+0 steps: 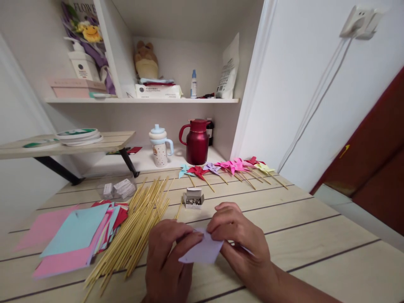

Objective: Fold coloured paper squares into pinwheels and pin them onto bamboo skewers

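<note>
A small sheet of lavender paper is held up between both hands, low in the middle of the view. My left hand pinches its left side, fingers bent over the top edge. On the other side, my right hand grips the upper right part, with thumb and fingertips partly hidden by the paper. Just beyond the hands stands an open little box of metal pins. Left of my left hand lies a loose heap of thin wooden sticks.
Coloured paper sheets are stacked at the left, near small white boxes. Finished paper pinwheels on sticks line the back right. Behind them stand a red thermos jug and a speckled cup. A raised shelf juts in at left.
</note>
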A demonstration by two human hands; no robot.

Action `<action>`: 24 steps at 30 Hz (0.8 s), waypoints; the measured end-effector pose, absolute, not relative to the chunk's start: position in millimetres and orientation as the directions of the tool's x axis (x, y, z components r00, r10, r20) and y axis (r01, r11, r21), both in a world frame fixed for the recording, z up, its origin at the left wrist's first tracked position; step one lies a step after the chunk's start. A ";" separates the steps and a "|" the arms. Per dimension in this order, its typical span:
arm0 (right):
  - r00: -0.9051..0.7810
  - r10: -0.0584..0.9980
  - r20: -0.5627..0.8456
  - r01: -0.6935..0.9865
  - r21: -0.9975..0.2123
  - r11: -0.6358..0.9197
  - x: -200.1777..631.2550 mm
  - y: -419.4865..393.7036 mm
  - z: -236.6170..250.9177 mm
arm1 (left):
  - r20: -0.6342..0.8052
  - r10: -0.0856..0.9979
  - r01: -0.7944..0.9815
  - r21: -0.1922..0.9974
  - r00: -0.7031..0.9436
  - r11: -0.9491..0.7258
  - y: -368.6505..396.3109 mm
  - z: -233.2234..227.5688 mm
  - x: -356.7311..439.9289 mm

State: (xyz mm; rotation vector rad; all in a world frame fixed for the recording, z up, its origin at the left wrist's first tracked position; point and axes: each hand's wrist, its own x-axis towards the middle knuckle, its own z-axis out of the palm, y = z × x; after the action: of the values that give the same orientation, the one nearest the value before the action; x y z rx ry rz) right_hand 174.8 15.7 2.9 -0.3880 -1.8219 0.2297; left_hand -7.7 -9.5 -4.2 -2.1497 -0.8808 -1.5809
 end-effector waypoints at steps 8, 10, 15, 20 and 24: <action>-0.258 0.338 0.905 0.146 -0.309 0.940 176.1 14.6 3.4 | 0.969 0.168 0.703 -0.008 0.181 -0.712 -11.5 -1.4 -4.5; -0.273 0.332 0.903 0.147 -0.302 0.942 175.9 14.0 4.6 | 0.953 0.186 0.689 -0.032 0.240 -0.724 -12.9 -0.5 -6.4; -0.317 0.317 0.894 0.175 -0.273 0.946 177.6 10.9 8.6 | 0.943 0.238 0.673 0.021 0.232 -0.739 -12.8 -1.2 -9.7; -0.318 0.330 0.889 0.192 -0.281 0.940 178.2 10.1 9.7 | 0.929 0.294 0.638 0.087 0.226 -0.765 -10.0 -5.1 -8.8; -0.291 0.391 0.873 0.240 -0.329 0.913 177.5 11.6 7.6 | 0.890 0.408 0.623 0.203 0.205 -0.755 -10.4 -8.7 -8.9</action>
State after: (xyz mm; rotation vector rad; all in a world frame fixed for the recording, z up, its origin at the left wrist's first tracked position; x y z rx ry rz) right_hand 177.5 11.6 7.6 -0.4644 -1.8855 0.1587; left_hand -8.9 -10.4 -8.7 -2.2742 -0.9901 -1.5786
